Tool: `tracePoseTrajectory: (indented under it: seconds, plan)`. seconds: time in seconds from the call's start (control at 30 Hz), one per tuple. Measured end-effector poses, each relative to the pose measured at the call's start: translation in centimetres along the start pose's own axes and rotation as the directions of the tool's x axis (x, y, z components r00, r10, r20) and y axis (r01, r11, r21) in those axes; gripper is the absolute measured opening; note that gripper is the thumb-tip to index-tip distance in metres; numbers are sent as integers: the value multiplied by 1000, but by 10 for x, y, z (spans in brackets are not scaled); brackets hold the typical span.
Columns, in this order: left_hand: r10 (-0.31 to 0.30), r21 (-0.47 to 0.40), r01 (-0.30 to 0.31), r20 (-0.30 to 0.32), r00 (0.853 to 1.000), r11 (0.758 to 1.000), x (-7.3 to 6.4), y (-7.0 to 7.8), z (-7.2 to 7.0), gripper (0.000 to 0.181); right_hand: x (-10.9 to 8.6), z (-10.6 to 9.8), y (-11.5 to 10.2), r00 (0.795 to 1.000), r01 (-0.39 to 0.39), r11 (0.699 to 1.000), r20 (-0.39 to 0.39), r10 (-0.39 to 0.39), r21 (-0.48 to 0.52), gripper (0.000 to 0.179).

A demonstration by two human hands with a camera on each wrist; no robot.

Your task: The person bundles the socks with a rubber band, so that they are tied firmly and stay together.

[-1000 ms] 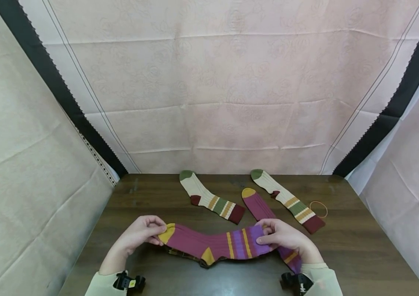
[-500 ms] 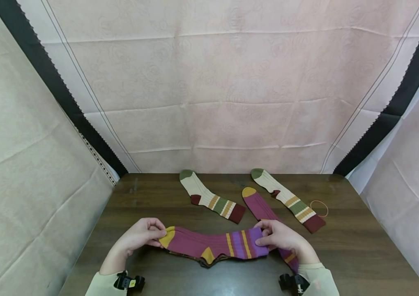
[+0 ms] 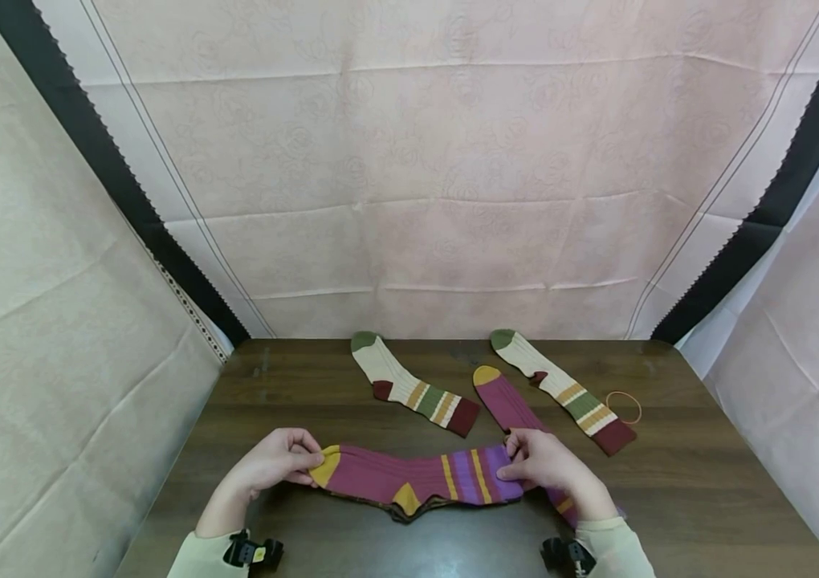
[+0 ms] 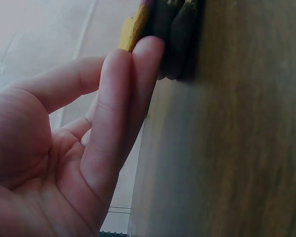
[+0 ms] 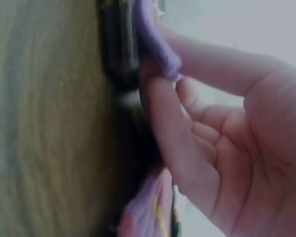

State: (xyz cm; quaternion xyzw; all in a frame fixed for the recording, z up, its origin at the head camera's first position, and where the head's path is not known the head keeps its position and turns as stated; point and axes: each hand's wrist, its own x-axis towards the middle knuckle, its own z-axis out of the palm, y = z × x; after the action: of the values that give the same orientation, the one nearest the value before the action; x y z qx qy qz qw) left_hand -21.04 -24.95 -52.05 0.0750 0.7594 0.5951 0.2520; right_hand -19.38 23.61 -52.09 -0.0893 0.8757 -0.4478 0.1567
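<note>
A plum sock (image 3: 373, 470) with a yellow toe and heel and purple-and-yellow stripes lies stretched sideways near the front of the table. My left hand (image 3: 275, 466) pinches its yellow toe between thumb and fingers. At the other end my right hand (image 3: 550, 464) pinches the purple cuff. Beneath this sock, dark socks (image 4: 175, 37) are mostly covered; only a dark edge shows in the head view. A second plum sock (image 3: 507, 401) runs diagonally behind and under my right hand, which hides part of it.
Two cream socks with green toes and maroon cuffs lie farther back, a left one (image 3: 398, 377) and a right one (image 3: 561, 388). A thin rubber band (image 3: 622, 392) lies beside the right one. Fabric walls (image 3: 453, 201) rise behind and at both sides of the wooden table (image 3: 706, 498).
The held sock has come down slightly toward the dark socks under it. My right hand has shifted a little to the left; the other socks have stayed put.
</note>
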Motion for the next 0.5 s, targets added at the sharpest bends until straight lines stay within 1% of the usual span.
tracePoseTrajectory:
  seconds: [0.2,0.37,0.5]
  plan:
    - [0,7,0,-12,1000,1000,-1,0,1,21,-3,5,-9,997,-60,996,-61,56,-63,43]
    - [10,7,-10,-26,1000,1000,0,1,1,23,-6,4,-12,995,-53,991,-86,42,-124,46]
    - [8,24,-8,-34,999,1000,1,1,0,29,-7,3,-14,997,-43,991,-72,34,-127,45]
